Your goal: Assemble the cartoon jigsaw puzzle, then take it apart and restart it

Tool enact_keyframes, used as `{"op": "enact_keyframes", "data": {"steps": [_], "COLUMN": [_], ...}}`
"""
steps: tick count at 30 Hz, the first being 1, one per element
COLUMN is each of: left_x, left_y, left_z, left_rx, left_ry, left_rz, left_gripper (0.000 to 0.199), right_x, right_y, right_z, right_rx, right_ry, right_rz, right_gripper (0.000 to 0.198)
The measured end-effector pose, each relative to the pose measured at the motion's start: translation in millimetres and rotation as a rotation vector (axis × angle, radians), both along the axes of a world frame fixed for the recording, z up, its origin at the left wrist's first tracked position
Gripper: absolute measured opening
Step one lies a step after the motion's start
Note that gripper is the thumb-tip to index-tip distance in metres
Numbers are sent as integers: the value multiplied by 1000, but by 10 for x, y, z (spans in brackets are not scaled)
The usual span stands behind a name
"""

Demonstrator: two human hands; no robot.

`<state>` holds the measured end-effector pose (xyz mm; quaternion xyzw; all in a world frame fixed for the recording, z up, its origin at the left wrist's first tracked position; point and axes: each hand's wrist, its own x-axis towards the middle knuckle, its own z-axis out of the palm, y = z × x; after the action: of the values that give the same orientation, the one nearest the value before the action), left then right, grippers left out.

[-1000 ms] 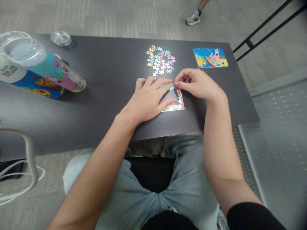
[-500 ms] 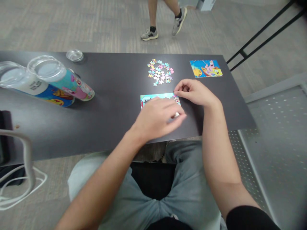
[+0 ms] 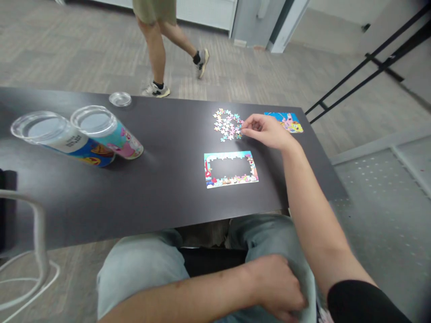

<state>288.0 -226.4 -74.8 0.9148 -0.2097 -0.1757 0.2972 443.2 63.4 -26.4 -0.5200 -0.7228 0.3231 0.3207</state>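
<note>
At the right edge of a pile of loose jigsaw pieces (image 3: 227, 125), the thumb and fingers of my right hand (image 3: 262, 129) are pinched together on a small puzzle piece, mostly hidden by the fingertips. Below the pile lies a puzzle frame (image 3: 232, 181) with a picture border. Its middle is open, with notched inner edges and the dark table showing through. My left hand (image 3: 281, 287) rests over my thigh with its fingers curled down. Whatever it may hold is hidden.
A picture card (image 3: 293, 122) lies behind my right hand. To the left are two clear-topped printed canisters, a pink one (image 3: 126, 142) and a blue one (image 3: 84, 150), and a clear lid (image 3: 120, 99). A white cable (image 3: 39, 237) hangs at far left. A person (image 3: 156, 49) walks beyond the table.
My right hand has moved from the frame's upper right corner to the pile. My left hand has left the frame and dropped to my lap. The view has tilted up; the walking person is farther left.
</note>
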Motion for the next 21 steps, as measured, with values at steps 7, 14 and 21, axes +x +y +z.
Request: {"op": "enact_keyframes", "data": {"steps": [7, 14, 21], "left_x": [-108, -83, -77], "left_y": [200, 397, 410], "left_z": [65, 119, 144], "left_rx": [-61, -178, -177], "left_ry": [239, 270, 274], "left_rz": [176, 161, 122], "left_gripper": [47, 41, 45], "right_x": [-11, 110, 142], "right_y": [420, 261, 238], "right_z": [-68, -33, 27], "right_rx": [43, 10, -20], "right_ry": [-89, -141, -197], "right_rz": [79, 197, 189], "right_gripper": [46, 55, 47]}}
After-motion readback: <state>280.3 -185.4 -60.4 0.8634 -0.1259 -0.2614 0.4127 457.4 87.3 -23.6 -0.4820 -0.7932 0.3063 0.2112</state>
